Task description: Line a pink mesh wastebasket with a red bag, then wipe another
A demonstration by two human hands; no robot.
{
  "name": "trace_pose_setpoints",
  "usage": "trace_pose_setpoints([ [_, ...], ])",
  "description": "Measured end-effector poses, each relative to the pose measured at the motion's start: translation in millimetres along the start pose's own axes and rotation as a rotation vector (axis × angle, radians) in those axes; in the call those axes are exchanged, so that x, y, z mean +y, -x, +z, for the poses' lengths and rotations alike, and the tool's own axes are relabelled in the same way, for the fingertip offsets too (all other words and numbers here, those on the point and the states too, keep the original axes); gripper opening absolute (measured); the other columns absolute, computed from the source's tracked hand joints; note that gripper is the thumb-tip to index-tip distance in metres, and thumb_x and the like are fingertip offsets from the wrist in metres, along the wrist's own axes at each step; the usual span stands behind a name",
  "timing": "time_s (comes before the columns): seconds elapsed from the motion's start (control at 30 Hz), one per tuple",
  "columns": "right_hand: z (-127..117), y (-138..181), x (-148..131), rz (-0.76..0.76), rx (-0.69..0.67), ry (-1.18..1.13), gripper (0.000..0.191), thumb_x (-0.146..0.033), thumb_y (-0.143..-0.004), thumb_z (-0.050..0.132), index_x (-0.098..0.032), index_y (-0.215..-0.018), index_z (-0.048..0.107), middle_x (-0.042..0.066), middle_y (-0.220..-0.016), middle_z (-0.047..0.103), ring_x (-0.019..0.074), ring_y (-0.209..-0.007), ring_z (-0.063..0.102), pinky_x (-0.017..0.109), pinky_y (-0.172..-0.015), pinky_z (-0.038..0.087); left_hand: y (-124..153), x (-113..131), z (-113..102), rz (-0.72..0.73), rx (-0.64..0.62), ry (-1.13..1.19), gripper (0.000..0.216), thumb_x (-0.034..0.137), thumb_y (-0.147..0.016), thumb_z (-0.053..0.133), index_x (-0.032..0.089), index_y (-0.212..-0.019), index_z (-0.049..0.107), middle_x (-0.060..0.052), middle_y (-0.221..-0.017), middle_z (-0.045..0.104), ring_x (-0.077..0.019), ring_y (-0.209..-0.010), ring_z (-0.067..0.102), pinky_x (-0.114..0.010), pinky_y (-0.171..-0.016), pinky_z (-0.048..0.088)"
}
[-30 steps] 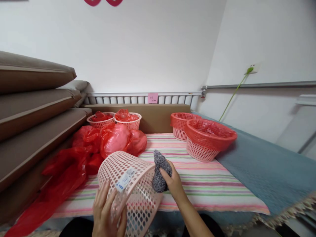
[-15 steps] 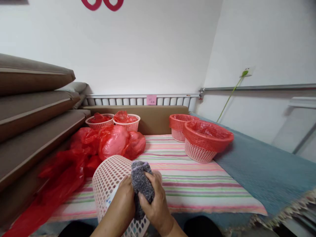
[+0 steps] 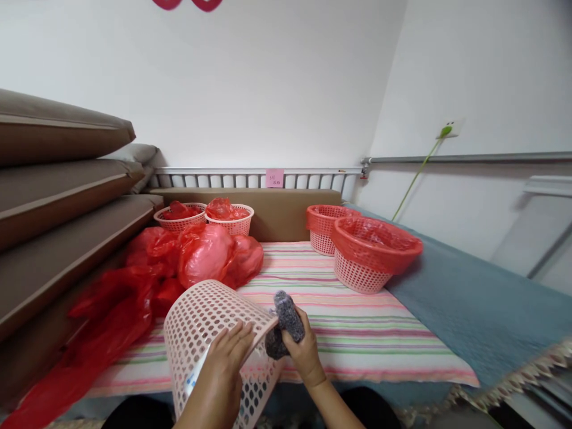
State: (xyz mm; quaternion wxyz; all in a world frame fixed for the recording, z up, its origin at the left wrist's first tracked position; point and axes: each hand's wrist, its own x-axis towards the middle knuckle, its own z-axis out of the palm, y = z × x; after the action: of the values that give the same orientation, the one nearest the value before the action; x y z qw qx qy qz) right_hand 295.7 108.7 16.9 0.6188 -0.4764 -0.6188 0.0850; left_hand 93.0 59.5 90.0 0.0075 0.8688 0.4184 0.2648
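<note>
A pale pink perforated plastic basket point(image 3: 203, 313) lies tipped on its side in front of me, its open end turned to the right. My left hand point(image 3: 226, 360) rests on its wall near the rim, fingers stretched flat; the thumb is hidden. In my right hand point(image 3: 304, 351) is a bunched, fluffy grey cloth point(image 3: 288, 316), gripped right at the basket's rim. A white label with blue marks point(image 3: 193, 376) shows on the basket, partly behind my left forearm.
Red plastic bags point(image 3: 208, 253) lie heaped on the left. Two pink baskets point(image 3: 232, 223) with red bags inside stand behind them. Two baskets lined with red bags point(image 3: 366, 271) stand right on the striped cloth point(image 3: 357, 333). Brown cushions point(image 3: 67, 179) are stacked left.
My right hand has moved right with the grey cloth, from over the basket to its rim. My left hand has opened out flat on the basket's wall.
</note>
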Motion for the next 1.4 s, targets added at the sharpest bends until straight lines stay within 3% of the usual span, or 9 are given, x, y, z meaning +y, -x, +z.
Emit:
trace_pose_setpoints([
  [0.17, -2.2, -7.0, -6.6, 0.051, -0.030, -0.039, 0.044, -0.020, -0.073, 0.052, -0.019, -0.117, 0.046, 0.007, -0.106, 0.062, 0.0200, -0.096, 0.060, 0.033, -0.084, 0.049, -4.6, 2.3, -7.8, -0.027, -0.018, -0.096, 0.074, -0.005, -0.057, 0.033, 0.011, -0.126, 0.052, -0.012, -0.131, 0.053, -0.0274, -0.122, 0.049, -0.055, -0.098, 0.041],
  [0.37, 1.0, -24.1, -68.2, -0.199, -0.194, 0.023, 0.057, -0.015, -0.063, 0.055, -0.021, -0.118, 0.045, 0.006, -0.105, 0.059, 0.0198, -0.097, 0.058, 0.032, -0.088, 0.046, -29.5, -3.9, -28.2, -0.030, -0.015, -0.022, 0.066, -0.004, -0.062, 0.033, 0.015, -0.119, 0.058, -0.011, -0.122, 0.063, -0.0214, -0.113, 0.057, -0.042, -0.099, 0.044],
  [0.5, 1.1, -23.4, -87.3, -0.244, -0.191, 0.105, 0.061, -0.014, -0.059, 0.056, -0.023, -0.118, 0.045, 0.005, -0.104, 0.058, 0.0211, -0.095, 0.057, 0.034, -0.088, 0.045, -28.5, -13.3, -25.0, 0.033, 0.053, 0.026, 0.074, -0.003, -0.054, 0.034, 0.020, -0.121, 0.056, -0.006, -0.122, 0.063, -0.0185, -0.114, 0.057, -0.038, -0.100, 0.043],
  [0.67, 7.5, -15.8, -72.8, -0.211, -0.187, 0.090, 0.061, -0.014, -0.055, 0.056, -0.024, -0.115, 0.047, 0.004, -0.103, 0.059, 0.0215, -0.095, 0.057, 0.034, -0.088, 0.045, -4.2, -31.2, -4.0, 0.092, 0.140, -0.100, 0.076, -0.002, -0.053, 0.036, 0.024, -0.122, 0.055, -0.004, -0.122, 0.063, -0.0212, -0.114, 0.057, -0.040, -0.096, 0.047],
  [0.83, 17.9, -15.9, -38.5, 0.042, -0.117, -0.050, 0.050, -0.014, -0.062, 0.054, -0.021, -0.111, 0.048, 0.003, -0.099, 0.062, 0.0187, -0.089, 0.060, 0.030, -0.081, 0.047, 11.5, -36.6, -1.4, 0.153, 0.196, -0.255, 0.074, -0.003, -0.056, 0.035, 0.019, -0.125, 0.051, -0.006, -0.124, 0.061, -0.0223, -0.112, 0.059, -0.043, -0.088, 0.053],
  [1.1, 24.5, 7.7, 20.9, 0.274, -0.043, -0.301, 0.034, -0.026, -0.071, 0.058, -0.018, -0.103, 0.051, 0.004, -0.092, 0.066, 0.0182, -0.081, 0.062, 0.030, -0.074, 0.050, 27.4, -27.2, -1.2, 0.147, 0.180, -0.238, 0.068, 0.001, -0.065, 0.042, 0.020, -0.130, 0.045, -0.006, -0.130, 0.056, -0.0216, -0.120, 0.052, -0.040, -0.094, 0.048],
  [1.23, 16.4, -5.4, 3.4, 0.276, -0.060, -0.286, 0.033, -0.028, -0.074, 0.057, -0.018, -0.104, 0.050, 0.004, -0.090, 0.065, 0.0183, -0.079, 0.063, 0.030, -0.073, 0.051, 18.4, -25.2, -14.3, 0.047, 0.158, -0.208, 0.062, 0.002, -0.068, 0.044, 0.020, -0.127, 0.049, -0.008, -0.130, 0.056, -0.0232, -0.120, 0.052, -0.042, -0.096, 0.047],
  [1.4, -4.0, -35.1, -42.7, -0.007, -0.141, -0.025, 0.047, -0.018, -0.068, 0.057, -0.021, -0.113, 0.048, 0.005, -0.102, 0.062, 0.0199, -0.092, 0.060, 0.032, -0.083, 0.048, -10.4, -15.1, -24.4, -0.049, 0.113, -0.093, 0.060, -0.002, -0.066, 0.038, 0.017, -0.120, 0.057, -0.010, -0.123, 0.062, -0.0227, -0.113, 0.057, -0.045, -0.097, 0.045],
])
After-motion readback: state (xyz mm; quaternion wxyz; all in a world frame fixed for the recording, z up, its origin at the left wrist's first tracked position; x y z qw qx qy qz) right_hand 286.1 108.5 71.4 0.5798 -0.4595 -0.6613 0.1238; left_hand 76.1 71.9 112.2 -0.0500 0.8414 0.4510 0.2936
